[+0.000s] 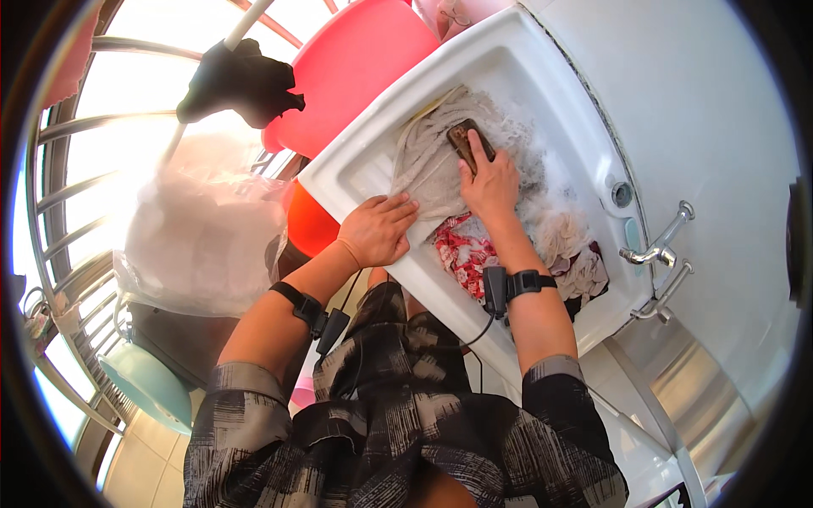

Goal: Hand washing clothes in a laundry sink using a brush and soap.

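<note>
A soaked light-grey cloth, like a towel (422,161), is spread over the left inner side of a white sink (356,148). My right hand (493,188) grips a dark brown, oblong scrubbing brush (471,142) and presses it on the cloth; its underside is hidden. At the sink's near left rim, my left hand (378,230) is closed over the cloth's edge, its fingertips resting on the fabric. Beneath my right forearm lies a wet red-and-white patterned cloth (466,254). Suds (538,140) and a pale bunched cloth (566,240) are to the right of it.
Two metal taps (660,245) jut from the wall at the sink's right. A large pink basin (356,72) stands beyond the left rim, with an orange container (312,222) nearer. A black cloth (241,83) hangs from a pole; a pale green basin (148,385) is lower left.
</note>
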Demonstrator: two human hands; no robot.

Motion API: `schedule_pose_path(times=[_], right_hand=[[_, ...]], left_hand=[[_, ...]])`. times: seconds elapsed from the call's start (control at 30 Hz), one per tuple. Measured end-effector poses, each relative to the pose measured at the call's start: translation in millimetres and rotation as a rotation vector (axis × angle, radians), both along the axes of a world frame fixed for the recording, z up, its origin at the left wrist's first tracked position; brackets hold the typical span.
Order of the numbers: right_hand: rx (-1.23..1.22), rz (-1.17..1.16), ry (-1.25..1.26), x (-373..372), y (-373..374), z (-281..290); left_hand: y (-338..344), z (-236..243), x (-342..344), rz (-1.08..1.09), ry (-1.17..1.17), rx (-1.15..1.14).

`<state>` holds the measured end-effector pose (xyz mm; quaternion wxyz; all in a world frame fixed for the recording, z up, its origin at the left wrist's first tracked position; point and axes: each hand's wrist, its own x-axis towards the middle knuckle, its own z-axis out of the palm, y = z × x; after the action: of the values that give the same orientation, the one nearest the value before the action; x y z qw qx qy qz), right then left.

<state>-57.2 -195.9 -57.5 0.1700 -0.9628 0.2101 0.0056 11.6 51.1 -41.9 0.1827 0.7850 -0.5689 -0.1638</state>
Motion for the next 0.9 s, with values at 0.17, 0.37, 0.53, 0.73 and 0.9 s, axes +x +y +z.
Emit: schedule_pose_path(times=[0.17, 0.37, 0.53, 0.73, 0.9], right_hand=[[0.174, -0.057, -0.063, -11, 43, 7], [-0.026, 0.041, 0.015, -9, -14, -3], [0.128, -0.238, 0.113, 5, 0, -2], [0.165, -0.023, 0.099, -79, 57, 28], [0.357, -0.267, 0.292, -118, 44, 24]], left_hand=[[8, 10, 7, 0.053, 0.018, 0.046], [-1, 12, 5, 0.034, 0.036, 0.020], [-3, 31, 6, 0.151, 0.141, 0.170], [1, 22, 4, 0.108, -0.044, 0.055], [0, 21, 2, 0.095, 0.138, 0.141]])
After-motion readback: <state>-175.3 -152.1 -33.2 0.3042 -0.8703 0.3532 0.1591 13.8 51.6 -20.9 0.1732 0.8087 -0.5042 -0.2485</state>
